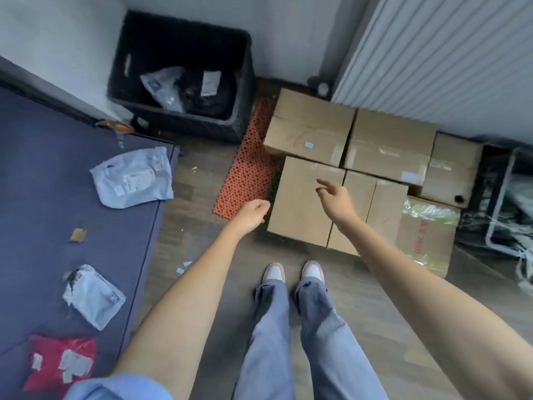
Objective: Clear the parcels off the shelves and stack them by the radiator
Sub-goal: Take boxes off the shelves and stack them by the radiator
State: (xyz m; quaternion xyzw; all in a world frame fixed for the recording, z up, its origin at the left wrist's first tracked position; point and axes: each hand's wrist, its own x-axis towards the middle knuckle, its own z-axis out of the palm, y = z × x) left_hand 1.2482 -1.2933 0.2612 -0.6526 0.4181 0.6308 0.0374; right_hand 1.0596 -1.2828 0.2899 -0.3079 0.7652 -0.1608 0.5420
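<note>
Both hands hang out over the floor and neither holds anything. Left hand [253,210] has its fingers loosely curled, just beside the near left edge of the closest box. Right hand [336,197] is relaxed, fingers spread and pointing toward 11 o'clock, above the same box; whether it touches the cardboard cannot be told.

Six cardboard boxes [305,197] sit packed together on the floor at 12 to 2 o'clock from the feet, below the white radiator [438,62]. Two lie in the back row against the radiator, their long axes running from 10 toward 4 o'clock along it. Two lie in the near row, the left one with its long axis running from 12 toward 6 o'clock. One smaller box stands at the far right, and one wrapped in clear film with red print [427,238] sits at 2 o'clock.

An orange perforated mat [245,174] lies at 11 o'clock, partly under the boxes. One black crate [184,73] at 11 o'clock holds bagged items. Three mailer bags lie on the dark blue mattress [43,174] at 9 o'clock: two pale ones [132,177] and one red [62,362].
</note>
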